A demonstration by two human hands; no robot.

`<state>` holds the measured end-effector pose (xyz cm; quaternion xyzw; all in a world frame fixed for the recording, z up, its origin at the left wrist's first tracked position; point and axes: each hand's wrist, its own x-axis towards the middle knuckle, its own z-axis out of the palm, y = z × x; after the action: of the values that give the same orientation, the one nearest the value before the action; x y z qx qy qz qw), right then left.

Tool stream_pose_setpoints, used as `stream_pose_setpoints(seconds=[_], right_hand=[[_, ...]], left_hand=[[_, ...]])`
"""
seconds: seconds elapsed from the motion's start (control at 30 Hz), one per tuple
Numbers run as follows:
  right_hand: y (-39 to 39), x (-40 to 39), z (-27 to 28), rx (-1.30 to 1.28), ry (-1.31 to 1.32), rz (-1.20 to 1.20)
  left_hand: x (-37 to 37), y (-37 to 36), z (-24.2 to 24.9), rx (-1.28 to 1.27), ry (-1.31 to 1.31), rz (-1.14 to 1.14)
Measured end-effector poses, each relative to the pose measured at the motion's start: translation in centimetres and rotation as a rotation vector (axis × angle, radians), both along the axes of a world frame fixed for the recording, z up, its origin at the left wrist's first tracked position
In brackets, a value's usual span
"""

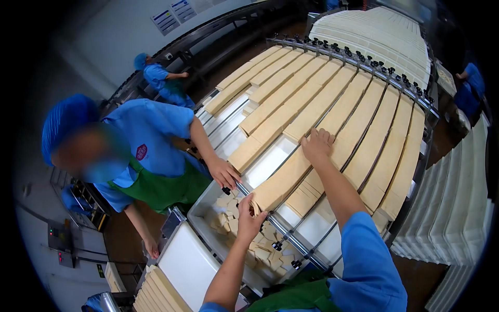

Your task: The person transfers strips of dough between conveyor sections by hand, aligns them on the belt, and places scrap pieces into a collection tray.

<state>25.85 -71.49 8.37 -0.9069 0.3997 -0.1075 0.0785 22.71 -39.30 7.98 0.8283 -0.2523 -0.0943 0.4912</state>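
Note:
Pale rectangular wafer-like pieces stand on edge in long rows (291, 109) between thin metal rails. My left hand (249, 216) is curled against the near end of one row (283, 179), with its fingers and thumb at the end pieces. Farther up, my right hand (318, 147) lies over the same row, fingers bent onto its top. Between them the row forms one slightly curved block. To its right lies a shorter group of tilted pieces (303, 197). A metal bar with black knobs (280, 229) runs beneath my left hand.
A bin (200, 208) of broken pieces stands below the bar. At left, a co-worker (150, 140) rests a hand on the bar's end. A white surface (187, 260) and stacked pieces (161, 291) are at lower left. Stacked white trays (447, 208) stand right.

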Motion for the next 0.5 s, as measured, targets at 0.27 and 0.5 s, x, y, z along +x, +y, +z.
stream_pose_setpoints(seconds=[0.27, 0.5], right_hand=[[11.8, -1.9, -0.1, 0.014, -0.413, 0.5], [17.5, -6.2, -0.2, -0.092, -0.375, 0.977]], left_hand=[[1.4, -1.2, -2.7, -0.154, 0.092, -0.154], [-0.7, 1.9, -3.9, -0.444, 0.164, 0.322]])
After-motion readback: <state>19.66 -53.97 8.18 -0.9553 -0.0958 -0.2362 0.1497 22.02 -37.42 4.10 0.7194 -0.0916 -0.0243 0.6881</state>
